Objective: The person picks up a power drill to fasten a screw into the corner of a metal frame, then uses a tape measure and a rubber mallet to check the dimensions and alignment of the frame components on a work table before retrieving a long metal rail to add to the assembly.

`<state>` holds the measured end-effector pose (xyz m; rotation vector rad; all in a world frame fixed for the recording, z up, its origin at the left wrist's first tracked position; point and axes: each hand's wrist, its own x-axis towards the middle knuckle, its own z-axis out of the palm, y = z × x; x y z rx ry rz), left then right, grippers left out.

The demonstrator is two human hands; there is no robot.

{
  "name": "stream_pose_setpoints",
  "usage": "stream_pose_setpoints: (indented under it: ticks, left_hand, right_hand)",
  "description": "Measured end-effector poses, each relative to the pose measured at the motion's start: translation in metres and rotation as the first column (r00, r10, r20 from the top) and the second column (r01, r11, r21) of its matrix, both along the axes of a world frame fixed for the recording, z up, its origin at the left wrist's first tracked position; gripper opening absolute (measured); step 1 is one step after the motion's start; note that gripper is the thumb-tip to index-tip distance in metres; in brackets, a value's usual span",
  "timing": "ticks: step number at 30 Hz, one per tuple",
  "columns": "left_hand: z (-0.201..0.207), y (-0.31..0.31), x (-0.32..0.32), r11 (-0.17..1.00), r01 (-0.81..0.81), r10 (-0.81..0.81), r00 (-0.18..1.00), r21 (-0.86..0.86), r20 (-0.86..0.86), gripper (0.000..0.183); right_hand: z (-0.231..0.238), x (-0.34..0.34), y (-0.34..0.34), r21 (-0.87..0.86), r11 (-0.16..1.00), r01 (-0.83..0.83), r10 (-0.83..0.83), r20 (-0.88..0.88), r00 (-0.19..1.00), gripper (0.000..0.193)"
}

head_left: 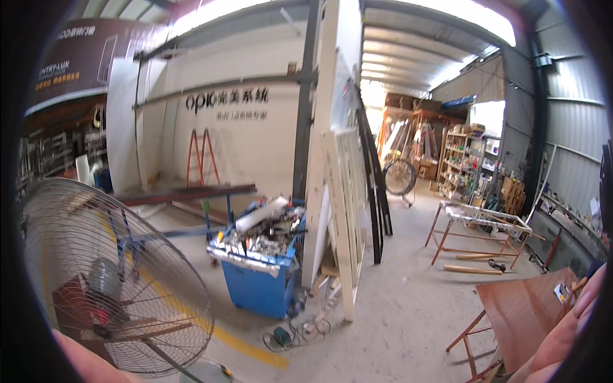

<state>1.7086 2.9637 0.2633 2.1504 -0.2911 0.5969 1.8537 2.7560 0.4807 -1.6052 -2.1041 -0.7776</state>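
Note:
Very close at the right edge is part of my right hand [568,329], raised beside the view. Its fingers run out past the dark rim, so their pose and anything in them are hidden. At the lower left corner only a strip of my left hand [89,362] shows, its fingers out of sight. Behind that hand stands a large wire-caged fan [153,287] with a grey motor. Beyond my right hand is a brown-topped table [520,313] on thin reddish legs, with a small white and blue item [561,293] on it.
A blue bin [258,287] heaped with metal scraps stands left of centre. Pale frames [348,236] and dark bars [371,191] lean nearby. Cables [300,332] lie on the floor. Further back are a metal-legged stand [440,233], another fan [400,177], shelves [454,159] and an orange ladder [202,156].

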Motion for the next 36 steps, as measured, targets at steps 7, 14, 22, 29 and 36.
stream_pose_setpoints:
  ticks: [7, 14, 22, 29, 36]
  left_hand:
    - [0.098, 0.11, 0.087, 0.952, -0.305, 0.266, 0.863, 0.021, 0.429, 0.028]
    - [0.072, 0.176, 0.159, 0.656, -0.651, 0.685, 0.726, 0.381, 0.061, 0.031]
    - [-0.177, 0.148, 0.183, 0.352, -0.934, 0.455, 0.118, 0.056, -0.882, 0.027]
    - [-0.149, 0.188, 0.288, -0.29, -0.957, 0.163, -0.08, 0.03, -0.983, 0.032]
    - [-0.135, 0.308, 0.389, -0.065, -0.996, 0.369, 0.036, -0.064, -0.929, 0.028]
  right_hand:
    - [0.012, 0.126, 0.119, 0.093, 0.991, -0.091, 0.093, -0.012, 0.996, 0.036]
    - [-0.066, 0.301, 0.282, 0.525, 0.848, -0.069, 0.282, -0.336, 0.899, 0.034]
    - [-0.482, 0.469, 0.596, -0.586, 0.806, 0.08, -0.457, -0.532, 0.713, 0.051]
    - [-0.563, 0.516, 0.694, -0.914, 0.405, 0.017, -0.436, -0.176, 0.883, 0.057]
    - [-0.566, 0.54, 0.72, -0.926, 0.362, -0.109, -0.183, -0.185, 0.966, 0.05]
